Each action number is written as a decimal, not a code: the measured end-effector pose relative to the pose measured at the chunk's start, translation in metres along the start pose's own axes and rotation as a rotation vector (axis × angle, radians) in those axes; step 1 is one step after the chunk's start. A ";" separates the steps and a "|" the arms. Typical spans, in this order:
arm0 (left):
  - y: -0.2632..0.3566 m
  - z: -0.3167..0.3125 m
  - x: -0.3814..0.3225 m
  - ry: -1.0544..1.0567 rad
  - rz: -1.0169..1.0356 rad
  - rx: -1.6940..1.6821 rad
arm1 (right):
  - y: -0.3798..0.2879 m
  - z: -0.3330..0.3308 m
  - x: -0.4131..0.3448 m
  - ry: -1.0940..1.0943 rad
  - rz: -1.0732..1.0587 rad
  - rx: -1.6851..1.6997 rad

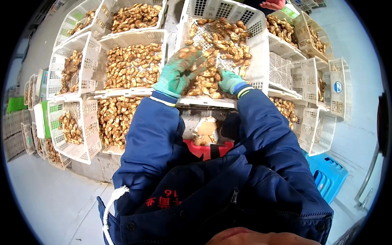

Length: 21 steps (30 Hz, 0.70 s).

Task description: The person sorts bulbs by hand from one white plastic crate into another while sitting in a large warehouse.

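Observation:
My left hand (175,73), in a green knit glove soiled brown over the fingers, is at the near left of a white plastic crate (260,61). Its thumb and fingers are spread apart, and I make out nothing gripped between them. Brown-and-cream mushrooms (208,78), which look like matsutake, lie heaped between my hands. My right hand (230,81), also gloved in green, reaches over the crate's near right part with its fingertips against the heap. Whether it grips a mushroom is hidden. More mushrooms (234,43) lie scattered over the crate's mesh floor farther back.
White crates of mushrooms (133,65) flank me on the left, others (280,29) on the right. Another person's hand (273,4) shows at the top. Below are a red plastic stool (196,148) and torn cardboard (206,128). A blue stool (329,174) stands at right.

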<state>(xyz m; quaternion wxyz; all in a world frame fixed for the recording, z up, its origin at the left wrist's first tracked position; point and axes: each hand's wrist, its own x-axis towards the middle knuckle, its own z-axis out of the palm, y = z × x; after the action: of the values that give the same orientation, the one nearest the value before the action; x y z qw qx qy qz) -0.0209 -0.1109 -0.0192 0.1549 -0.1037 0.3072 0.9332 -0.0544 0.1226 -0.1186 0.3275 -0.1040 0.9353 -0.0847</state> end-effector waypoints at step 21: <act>-0.010 0.005 0.004 -0.096 -0.008 0.283 | -0.005 -0.005 0.019 -0.060 0.064 0.084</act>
<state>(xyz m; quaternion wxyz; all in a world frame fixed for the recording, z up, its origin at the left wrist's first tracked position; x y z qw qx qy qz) -0.0218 -0.0989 -0.0219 0.1864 -0.0373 0.4275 0.8838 -0.0714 0.1132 -0.1250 0.3619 -0.0626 0.9236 -0.1100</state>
